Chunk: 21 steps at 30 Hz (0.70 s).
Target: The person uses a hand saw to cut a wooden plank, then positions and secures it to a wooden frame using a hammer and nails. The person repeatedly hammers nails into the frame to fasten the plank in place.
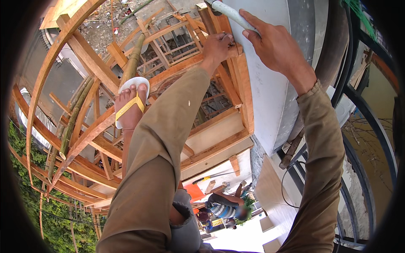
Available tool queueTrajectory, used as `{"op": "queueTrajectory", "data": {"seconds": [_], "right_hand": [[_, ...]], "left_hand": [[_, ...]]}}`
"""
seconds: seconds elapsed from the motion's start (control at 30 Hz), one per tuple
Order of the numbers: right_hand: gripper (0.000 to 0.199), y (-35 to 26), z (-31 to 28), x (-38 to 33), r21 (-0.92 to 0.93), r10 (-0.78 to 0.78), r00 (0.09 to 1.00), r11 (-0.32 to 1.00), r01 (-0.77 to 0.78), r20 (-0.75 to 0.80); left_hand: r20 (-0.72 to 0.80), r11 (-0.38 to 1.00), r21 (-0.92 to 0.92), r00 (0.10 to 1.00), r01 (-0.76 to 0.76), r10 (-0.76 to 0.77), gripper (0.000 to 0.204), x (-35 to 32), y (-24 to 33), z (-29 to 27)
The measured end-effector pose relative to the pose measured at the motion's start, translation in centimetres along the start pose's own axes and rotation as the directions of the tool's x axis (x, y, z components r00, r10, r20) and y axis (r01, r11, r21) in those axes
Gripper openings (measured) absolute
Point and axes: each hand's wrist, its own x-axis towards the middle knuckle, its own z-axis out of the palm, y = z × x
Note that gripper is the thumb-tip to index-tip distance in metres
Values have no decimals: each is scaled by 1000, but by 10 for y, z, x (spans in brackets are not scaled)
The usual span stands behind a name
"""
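Observation:
I look down from high up on wooden formwork. My left hand is closed on the edge of an orange-brown timber board at the top of the frame. My right hand grips a white pipe that lies against a pale grey wall panel. Both arms wear khaki sleeves. My foot in a white and yellow sandal stands on a curved wooden plank.
Curved timber ribs and bamboo poles form scaffolding to the left. A black metal railing runs at right. Far below, a person in a striped shirt stands on the ground. Green plants lie at lower left.

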Motion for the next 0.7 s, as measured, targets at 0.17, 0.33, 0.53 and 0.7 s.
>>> {"op": "queueTrajectory", "data": {"seconds": [0.17, 0.33, 0.53, 0.7], "right_hand": [[45, -5, -7, 11, -103, 21, 991, 995, -8, 129], [42, -9, -5, 17, -163, 49, 969, 987, -9, 242], [42, -9, -5, 15, -149, 67, 980, 988, -39, 188], [44, -10, -6, 12, -207, 50, 971, 978, 0, 235]], "left_hand": [[32, 998, 58, 999, -6, 4, 32, 1, 0, 0], [33, 961, 276, 999, -1, -8, 37, -5, 8, -1], [18, 942, 334, 999, 34, -43, 36, -7, 12, -2], [-20, 951, 309, 1000, 18, -12, 37, -7, 12, 1]]}}
